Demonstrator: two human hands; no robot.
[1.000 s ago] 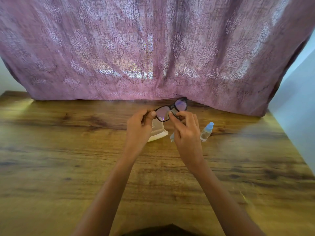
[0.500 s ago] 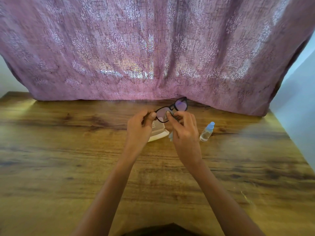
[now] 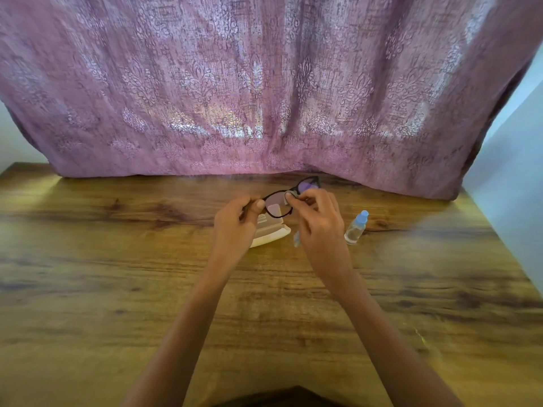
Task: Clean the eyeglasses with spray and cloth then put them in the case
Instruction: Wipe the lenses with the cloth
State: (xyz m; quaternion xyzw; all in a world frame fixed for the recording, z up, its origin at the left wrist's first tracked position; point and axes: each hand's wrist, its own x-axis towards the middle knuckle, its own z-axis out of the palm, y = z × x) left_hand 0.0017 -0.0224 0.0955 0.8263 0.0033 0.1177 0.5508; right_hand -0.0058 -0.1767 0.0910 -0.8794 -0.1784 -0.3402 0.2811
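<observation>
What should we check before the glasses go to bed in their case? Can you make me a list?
1. Glasses held safely: ok. The left hand grips one end of the eyeglasses above the table.
2. Cloth on the lens: ok. The right hand pinches the cloth against a lens near the bridge.
3. Both lenses clean: cannot tell, too small to see smudges.
4. Case ready: ok. The case looks open, lying on the table just below the glasses.
5. Spray bottle out of the way: ok. The spray bottle sits to the right, apart from both hands.
</observation>
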